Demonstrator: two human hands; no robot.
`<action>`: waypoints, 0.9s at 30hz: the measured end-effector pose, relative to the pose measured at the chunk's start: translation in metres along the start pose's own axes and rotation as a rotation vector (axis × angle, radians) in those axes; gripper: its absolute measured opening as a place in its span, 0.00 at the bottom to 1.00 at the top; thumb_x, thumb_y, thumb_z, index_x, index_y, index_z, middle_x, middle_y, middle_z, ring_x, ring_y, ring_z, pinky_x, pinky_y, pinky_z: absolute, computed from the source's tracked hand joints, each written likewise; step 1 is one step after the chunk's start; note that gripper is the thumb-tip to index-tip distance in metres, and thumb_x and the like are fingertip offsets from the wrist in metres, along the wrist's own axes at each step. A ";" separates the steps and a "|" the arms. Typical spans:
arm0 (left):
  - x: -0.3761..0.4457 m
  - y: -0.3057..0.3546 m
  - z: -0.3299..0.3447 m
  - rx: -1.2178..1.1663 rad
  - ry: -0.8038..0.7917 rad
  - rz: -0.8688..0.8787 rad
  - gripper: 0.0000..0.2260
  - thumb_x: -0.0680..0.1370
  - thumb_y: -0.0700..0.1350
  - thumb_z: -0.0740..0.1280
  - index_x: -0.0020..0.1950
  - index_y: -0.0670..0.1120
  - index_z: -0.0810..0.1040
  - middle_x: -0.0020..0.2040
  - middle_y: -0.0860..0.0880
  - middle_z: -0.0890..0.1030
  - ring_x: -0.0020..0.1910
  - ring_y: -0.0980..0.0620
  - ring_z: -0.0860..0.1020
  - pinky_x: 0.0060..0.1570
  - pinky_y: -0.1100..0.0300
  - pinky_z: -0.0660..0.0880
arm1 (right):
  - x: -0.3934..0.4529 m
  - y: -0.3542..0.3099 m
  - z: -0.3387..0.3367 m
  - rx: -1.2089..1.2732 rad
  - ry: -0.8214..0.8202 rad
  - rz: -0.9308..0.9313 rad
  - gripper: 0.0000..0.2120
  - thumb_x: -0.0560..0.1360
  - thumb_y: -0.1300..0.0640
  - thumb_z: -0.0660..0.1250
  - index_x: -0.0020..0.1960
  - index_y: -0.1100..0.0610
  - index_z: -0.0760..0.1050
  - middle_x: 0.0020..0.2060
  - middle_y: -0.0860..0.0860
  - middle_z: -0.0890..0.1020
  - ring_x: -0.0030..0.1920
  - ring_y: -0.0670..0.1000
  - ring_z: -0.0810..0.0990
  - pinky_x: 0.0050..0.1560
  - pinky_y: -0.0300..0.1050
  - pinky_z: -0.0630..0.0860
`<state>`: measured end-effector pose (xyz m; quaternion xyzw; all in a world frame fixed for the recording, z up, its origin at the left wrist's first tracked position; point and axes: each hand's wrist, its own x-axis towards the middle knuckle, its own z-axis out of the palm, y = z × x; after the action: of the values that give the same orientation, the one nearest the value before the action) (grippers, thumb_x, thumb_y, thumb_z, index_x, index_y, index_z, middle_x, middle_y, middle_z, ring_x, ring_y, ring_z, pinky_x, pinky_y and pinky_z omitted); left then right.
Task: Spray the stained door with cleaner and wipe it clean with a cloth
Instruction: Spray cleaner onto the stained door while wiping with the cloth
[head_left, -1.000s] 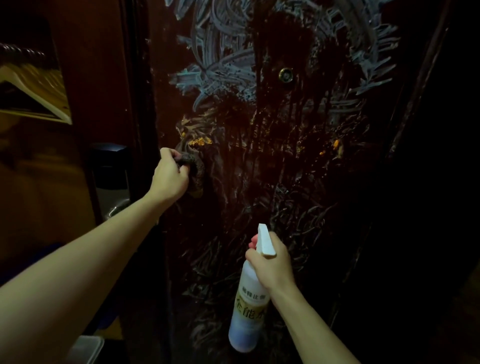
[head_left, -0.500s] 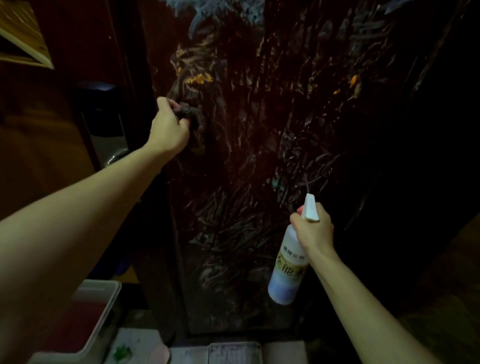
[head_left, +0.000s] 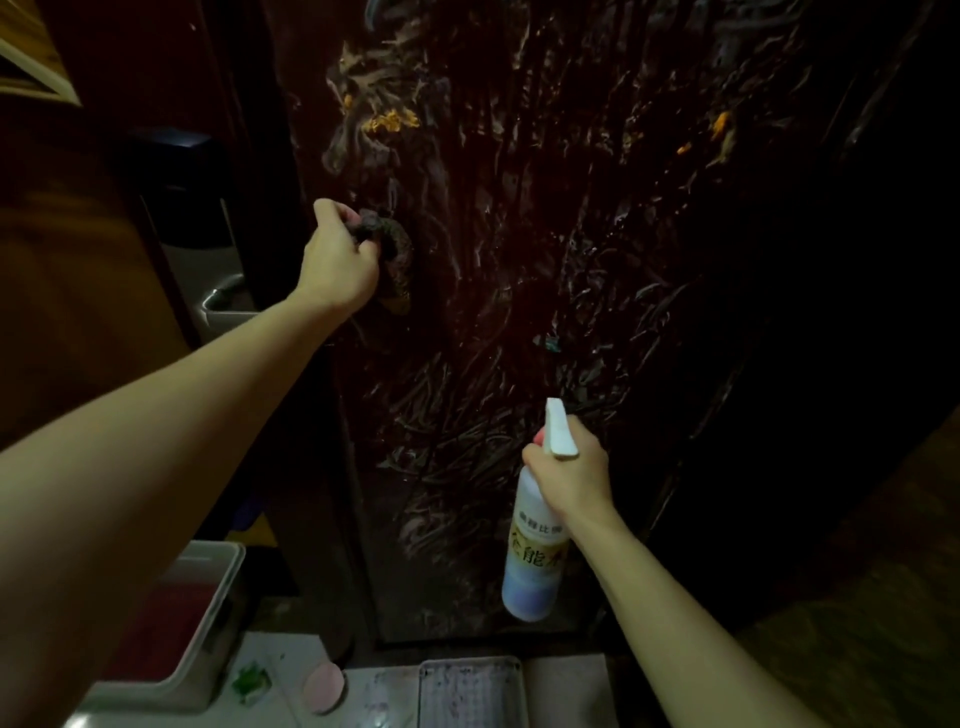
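The door (head_left: 519, 260) fills the middle of the view, dark reddish-brown and pretty messy: pale smeary streaks all over it, plus orange blobs near the top left (head_left: 392, 122) and a couple more on the upper right. Down on the floor at its foot there's a white bin (head_left: 208, 623) with something red inside on the left, a flat white tray (head_left: 470, 691) in the middle, and a small pink round thing (head_left: 323, 687) between them. Left of the door, some kind of metal lever (head_left: 223, 299) sticks out, too dark to say more. Both arms reach forward and stay well apart. The left hand (head_left: 340, 260) is up at mid-door height, fingers curled round a dark crumpled cloth (head_left: 387, 244) that's against the door. The right hand (head_left: 571, 475) is lower, gripping the neck of a white spray bottle (head_left: 535, 551), nozzle pointing up toward the door, bottle hanging below the fist.
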<state>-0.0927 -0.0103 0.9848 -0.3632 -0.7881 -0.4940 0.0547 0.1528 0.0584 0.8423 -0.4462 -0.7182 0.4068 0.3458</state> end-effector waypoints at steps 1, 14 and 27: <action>0.000 -0.003 0.001 -0.004 -0.003 -0.002 0.09 0.79 0.42 0.60 0.56 0.46 0.62 0.53 0.41 0.74 0.48 0.45 0.74 0.44 0.55 0.66 | -0.002 -0.001 0.005 0.019 -0.030 -0.007 0.06 0.68 0.59 0.70 0.39 0.53 0.72 0.36 0.50 0.78 0.39 0.51 0.77 0.40 0.46 0.75; -0.014 -0.024 0.007 -0.018 -0.039 -0.059 0.08 0.79 0.43 0.60 0.54 0.48 0.61 0.50 0.45 0.73 0.47 0.47 0.74 0.44 0.55 0.68 | -0.015 -0.023 0.051 0.037 -0.225 -0.100 0.07 0.69 0.61 0.69 0.45 0.56 0.74 0.38 0.47 0.78 0.42 0.49 0.77 0.44 0.45 0.75; -0.030 -0.019 0.011 -0.032 -0.027 -0.052 0.09 0.79 0.41 0.60 0.53 0.48 0.60 0.41 0.52 0.71 0.37 0.55 0.71 0.36 0.61 0.68 | -0.031 -0.015 0.051 -0.010 -0.233 -0.066 0.07 0.69 0.59 0.68 0.45 0.56 0.73 0.40 0.50 0.78 0.41 0.50 0.77 0.42 0.46 0.75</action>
<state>-0.0797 -0.0219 0.9517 -0.3499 -0.7900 -0.5028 0.0253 0.1147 0.0118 0.8293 -0.3737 -0.7699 0.4406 0.2710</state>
